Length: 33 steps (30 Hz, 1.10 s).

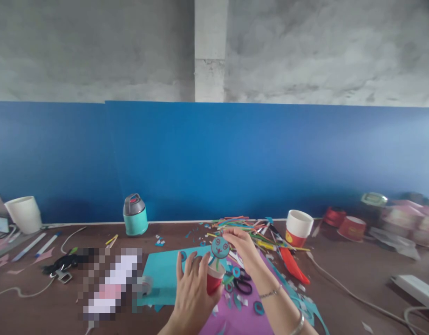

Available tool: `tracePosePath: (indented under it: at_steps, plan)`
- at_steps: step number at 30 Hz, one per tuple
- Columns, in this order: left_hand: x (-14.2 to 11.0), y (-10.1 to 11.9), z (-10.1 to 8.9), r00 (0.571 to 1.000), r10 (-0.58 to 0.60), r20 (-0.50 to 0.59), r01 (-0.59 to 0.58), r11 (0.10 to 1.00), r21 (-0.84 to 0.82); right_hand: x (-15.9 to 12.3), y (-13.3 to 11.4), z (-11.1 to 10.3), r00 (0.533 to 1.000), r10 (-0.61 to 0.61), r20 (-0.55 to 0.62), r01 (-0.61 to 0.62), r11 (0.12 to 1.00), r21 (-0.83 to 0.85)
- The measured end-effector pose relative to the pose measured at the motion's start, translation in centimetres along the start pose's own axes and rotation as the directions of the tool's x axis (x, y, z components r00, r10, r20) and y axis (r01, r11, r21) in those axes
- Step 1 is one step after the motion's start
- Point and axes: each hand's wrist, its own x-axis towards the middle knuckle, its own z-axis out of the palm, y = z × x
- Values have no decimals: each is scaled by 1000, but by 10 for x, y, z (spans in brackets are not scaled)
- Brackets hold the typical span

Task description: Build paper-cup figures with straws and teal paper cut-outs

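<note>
My left hand (193, 284) is closed round a red-and-white paper cup (214, 280), its fingers reaching over the near left side. Above the cup's rim stands a round blue paper face (220, 247) with drawn eyes and mouth, and green strips below it run down to the cup. The thumb and fingers of my right hand (238, 242) pinch the face's upper right edge. Just right of the cup lie black-handled scissors (242, 284) among small blue paper rings (258, 307). Part of the cup is hidden by my left hand.
Blue paper (161, 274) and purple paper (245, 321) lie under scraps. Behind are many coloured sticks (235, 224). A second cup (299, 227) stands right, near a red knife-shaped piece (293, 266). A teal flask (135, 218) stands against the blue partition (214, 158). Cables (354, 291) cross the table.
</note>
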Motion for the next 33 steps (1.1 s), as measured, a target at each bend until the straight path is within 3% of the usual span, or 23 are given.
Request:
tracePosePath:
  at_steps: [24,33]
  plan:
    - [0,-2,0,999,34,29,-35,999,36,10,18,3,998,-30,62,30,1000,-1]
    - [0,0,0,999,32,21,-32,999,-4,8,18,4,986,-153,68,152,988,21]
